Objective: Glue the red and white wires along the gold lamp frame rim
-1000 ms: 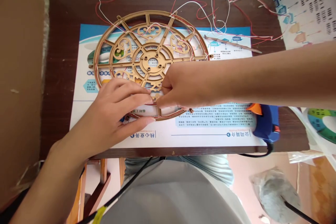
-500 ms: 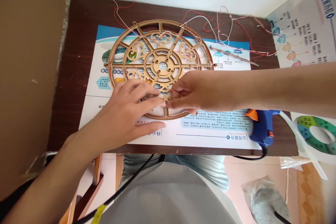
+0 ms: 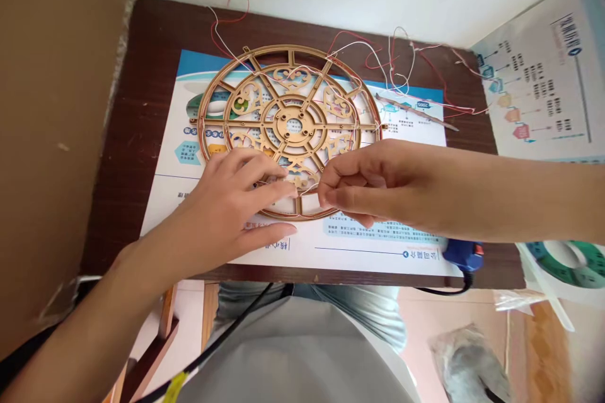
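Observation:
A round gold openwork frame [image 3: 309,107] with spokes and scroll ornaments lies flat on a printed sheet. Thin red and white wires run along its rings. My left hand [image 3: 236,195] rests on its near left part, fingers spread, with the fingertips touching the inner ring. At the near right of the ring, my right hand [image 3: 373,186] is closed, with thumb and index finger pinching a thin wire [image 3: 309,189]. That wire stretches from beside my left fingertips to the right fingertips. My right hand covers part of the outer ring.
Loose red and white wires [image 3: 401,69] trail across the back of the dark wooden table [image 3: 113,170]. A thin brown stick [image 3: 416,112] lies at the right on the printed sheet [image 3: 165,201]. Partly hidden under my right forearm is a blue glue gun [image 3: 463,256]. A wall stands behind.
My right hand has moved right and towards me, drawing the wire out from the ring. My left hand has stayed in place on the frame. The view has shifted slightly.

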Demonstrator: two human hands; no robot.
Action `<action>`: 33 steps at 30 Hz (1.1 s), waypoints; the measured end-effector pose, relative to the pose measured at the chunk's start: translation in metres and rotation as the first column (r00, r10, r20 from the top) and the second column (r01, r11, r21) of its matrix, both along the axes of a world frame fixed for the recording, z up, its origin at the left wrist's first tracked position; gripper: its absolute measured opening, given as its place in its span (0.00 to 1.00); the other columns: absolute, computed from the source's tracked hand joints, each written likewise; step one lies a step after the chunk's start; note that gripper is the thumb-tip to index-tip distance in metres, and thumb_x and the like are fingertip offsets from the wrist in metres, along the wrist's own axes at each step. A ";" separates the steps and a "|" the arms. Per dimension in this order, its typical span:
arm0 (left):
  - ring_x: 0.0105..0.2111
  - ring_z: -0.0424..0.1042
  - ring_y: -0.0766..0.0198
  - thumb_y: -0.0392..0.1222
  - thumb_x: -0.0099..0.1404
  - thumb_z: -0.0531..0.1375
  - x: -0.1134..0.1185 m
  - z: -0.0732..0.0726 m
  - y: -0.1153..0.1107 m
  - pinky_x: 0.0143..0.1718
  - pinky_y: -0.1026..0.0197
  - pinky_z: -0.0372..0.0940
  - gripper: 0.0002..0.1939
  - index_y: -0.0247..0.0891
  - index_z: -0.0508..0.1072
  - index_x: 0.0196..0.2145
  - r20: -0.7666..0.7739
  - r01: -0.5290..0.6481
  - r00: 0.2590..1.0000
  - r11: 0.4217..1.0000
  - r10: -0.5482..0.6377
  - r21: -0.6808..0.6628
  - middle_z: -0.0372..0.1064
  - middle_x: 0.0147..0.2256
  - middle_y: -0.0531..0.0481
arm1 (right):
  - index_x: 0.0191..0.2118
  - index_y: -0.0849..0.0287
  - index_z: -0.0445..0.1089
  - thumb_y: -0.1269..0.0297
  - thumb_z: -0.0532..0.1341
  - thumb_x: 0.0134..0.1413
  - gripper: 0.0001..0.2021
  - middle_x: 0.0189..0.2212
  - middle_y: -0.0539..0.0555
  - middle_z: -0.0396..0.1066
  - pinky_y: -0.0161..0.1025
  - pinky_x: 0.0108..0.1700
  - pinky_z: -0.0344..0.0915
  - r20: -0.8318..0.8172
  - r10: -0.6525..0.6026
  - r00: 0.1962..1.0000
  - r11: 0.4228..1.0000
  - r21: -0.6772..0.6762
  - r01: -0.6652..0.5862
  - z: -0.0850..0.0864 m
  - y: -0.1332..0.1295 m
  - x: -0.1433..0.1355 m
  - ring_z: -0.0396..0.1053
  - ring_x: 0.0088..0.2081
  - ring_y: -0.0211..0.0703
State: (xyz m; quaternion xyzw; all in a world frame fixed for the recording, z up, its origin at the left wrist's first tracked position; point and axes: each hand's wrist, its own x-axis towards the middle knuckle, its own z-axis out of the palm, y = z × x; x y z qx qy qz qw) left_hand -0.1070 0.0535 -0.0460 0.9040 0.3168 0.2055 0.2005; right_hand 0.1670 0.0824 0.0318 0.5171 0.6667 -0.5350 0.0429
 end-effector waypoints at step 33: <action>0.61 0.70 0.50 0.49 0.80 0.63 -0.001 -0.021 -0.006 0.62 0.47 0.63 0.14 0.52 0.77 0.60 0.073 -0.050 0.996 0.997 0.045 0.061 0.75 0.59 0.50 | 0.41 0.50 0.82 0.38 0.71 0.65 0.20 0.32 0.53 0.80 0.48 0.36 0.68 -0.110 -0.316 0.942 0.795 0.511 0.327 -0.009 0.045 0.155 0.73 0.32 0.46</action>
